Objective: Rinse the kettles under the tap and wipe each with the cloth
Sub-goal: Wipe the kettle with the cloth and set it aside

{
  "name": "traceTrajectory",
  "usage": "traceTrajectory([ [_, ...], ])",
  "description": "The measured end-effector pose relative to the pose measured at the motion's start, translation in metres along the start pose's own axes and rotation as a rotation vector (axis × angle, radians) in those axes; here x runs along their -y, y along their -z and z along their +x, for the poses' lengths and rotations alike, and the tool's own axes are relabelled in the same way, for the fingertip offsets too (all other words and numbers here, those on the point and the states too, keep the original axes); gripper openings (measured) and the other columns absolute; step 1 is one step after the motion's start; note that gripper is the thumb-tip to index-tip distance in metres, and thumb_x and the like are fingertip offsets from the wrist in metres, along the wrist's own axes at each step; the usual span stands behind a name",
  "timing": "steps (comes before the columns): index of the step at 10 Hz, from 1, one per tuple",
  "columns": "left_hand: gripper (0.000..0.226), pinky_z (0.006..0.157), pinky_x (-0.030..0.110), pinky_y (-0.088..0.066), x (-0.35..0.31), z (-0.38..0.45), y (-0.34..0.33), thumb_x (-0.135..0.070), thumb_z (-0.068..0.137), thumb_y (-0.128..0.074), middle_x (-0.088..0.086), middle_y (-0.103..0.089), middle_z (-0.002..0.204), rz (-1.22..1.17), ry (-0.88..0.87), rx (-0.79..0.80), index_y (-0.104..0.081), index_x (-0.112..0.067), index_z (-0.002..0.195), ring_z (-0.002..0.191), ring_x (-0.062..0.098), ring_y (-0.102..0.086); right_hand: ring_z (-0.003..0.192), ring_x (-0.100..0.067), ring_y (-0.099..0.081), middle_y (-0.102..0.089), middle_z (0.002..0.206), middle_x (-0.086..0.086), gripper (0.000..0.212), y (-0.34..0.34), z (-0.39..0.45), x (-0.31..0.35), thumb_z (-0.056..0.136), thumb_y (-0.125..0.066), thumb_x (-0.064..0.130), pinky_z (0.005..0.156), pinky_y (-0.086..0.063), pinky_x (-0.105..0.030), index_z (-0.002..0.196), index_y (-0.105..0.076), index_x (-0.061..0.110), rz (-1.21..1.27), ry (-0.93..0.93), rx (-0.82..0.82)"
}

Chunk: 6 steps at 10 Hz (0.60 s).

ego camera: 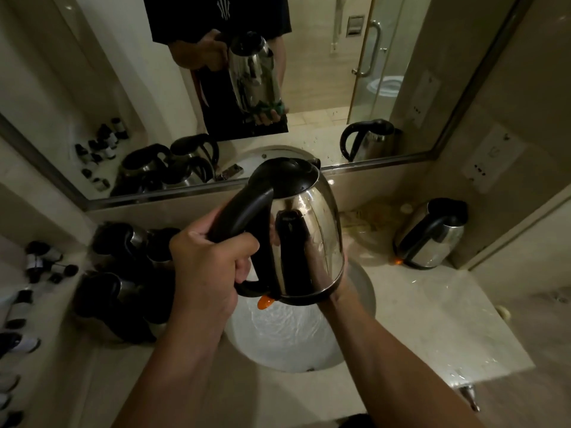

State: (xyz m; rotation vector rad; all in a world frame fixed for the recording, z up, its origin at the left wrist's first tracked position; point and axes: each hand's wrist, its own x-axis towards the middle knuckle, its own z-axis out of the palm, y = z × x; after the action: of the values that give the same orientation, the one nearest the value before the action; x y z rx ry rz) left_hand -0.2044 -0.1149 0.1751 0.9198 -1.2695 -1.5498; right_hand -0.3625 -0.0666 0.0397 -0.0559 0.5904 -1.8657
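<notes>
Overhead, shiny steel kettle point(309, 230), black handle, lid.

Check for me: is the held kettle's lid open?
No, the black lid sits closed on the kettle that the left hand holds by its handle.

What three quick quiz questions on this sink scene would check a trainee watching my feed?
1. True or false: the left hand grips the held kettle by its black handle.
2. Where does the lone kettle stand? A) in the sink B) on the counter right of the sink C) among the small bottles
3. Fill in: the right hand is behind the kettle's ___ end.

Key: 1 true; 2 B; 3 bottom (its grip is hidden; the mirror shows a green cloth there).
</notes>
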Motion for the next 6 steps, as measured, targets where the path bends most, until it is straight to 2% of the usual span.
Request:
traceTrajectory([
  [1,0.051,0.041,0.024,-0.028,0.004,0.002,0.002,0.019,0.07,-0.06,0.005,-0.037,0.045,-0.012,0.013,-0.01,-0.076,-0.01,0.109,0.036,0.019,-0.031,0.115,-0.051,-0.064,-0.064,0.122,-0.036,0.091,0.027,0.005,-0.022,0.109,0.018,0.034,0.101,-0.053,-0.062,0.133,-0.056,-0.014,0.01,-0.186,0.068],
  [2,0.039,0.043,0.026,-0.027,0.009,0.0,0.001,0.015,0.067,-0.061,0.004,-0.037,0.045,-0.011,0.027,0.017,-0.075,-0.006,0.096,0.036,0.019,-0.03,0.126,-0.041,-0.061,-0.061,0.139,-0.023,0.086,0.036,0.006,-0.037,0.102,0.003,0.051,0.103,-0.054,-0.056,0.145,-0.051,0.001,-0.066,-0.157,0.159],
  [3,0.044,0.043,0.026,-0.027,0.014,-0.002,-0.002,0.022,0.071,-0.057,0.005,-0.035,0.043,-0.014,0.041,-0.014,-0.077,-0.009,0.095,0.035,0.018,-0.029,0.115,-0.027,-0.068,-0.071,0.125,-0.011,0.046,0.02,-0.003,-0.056,0.103,-0.058,0.044,0.093,-0.06,-0.038,0.136,-0.062,0.011,0.024,-0.188,0.216],
  [4,0.05,0.043,0.026,-0.027,0.013,-0.002,-0.007,0.023,0.072,-0.058,0.004,-0.037,0.044,0.023,0.005,-0.015,-0.079,-0.015,0.095,0.035,0.017,-0.033,0.11,-0.035,-0.064,-0.07,0.115,-0.023,0.045,-0.008,-0.009,-0.049,0.099,-0.061,0.038,0.091,-0.057,-0.043,0.129,-0.066,0.004,0.065,-0.332,-0.019],
  [5,0.044,0.045,0.022,-0.036,0.011,-0.004,-0.013,0.015,0.069,-0.064,-0.003,-0.05,0.05,0.105,-0.076,0.028,-0.079,-0.014,0.099,0.041,0.012,-0.045,0.13,-0.052,-0.059,-0.056,0.146,-0.032,0.07,-0.013,-0.034,-0.051,0.105,-0.043,0.053,0.111,-0.044,-0.064,0.146,-0.058,-0.002,0.247,-0.445,0.01],
  [6,0.049,0.047,0.022,-0.038,0.012,-0.006,-0.014,0.008,0.066,-0.064,-0.005,-0.051,0.05,0.106,-0.084,0.004,-0.08,-0.02,0.102,0.043,0.012,-0.046,0.15,-0.048,-0.038,-0.039,0.163,-0.027,0.071,-0.013,-0.051,-0.041,0.106,-0.042,0.053,0.128,-0.021,-0.062,0.158,-0.043,0.006,0.334,-0.512,-0.012],
])
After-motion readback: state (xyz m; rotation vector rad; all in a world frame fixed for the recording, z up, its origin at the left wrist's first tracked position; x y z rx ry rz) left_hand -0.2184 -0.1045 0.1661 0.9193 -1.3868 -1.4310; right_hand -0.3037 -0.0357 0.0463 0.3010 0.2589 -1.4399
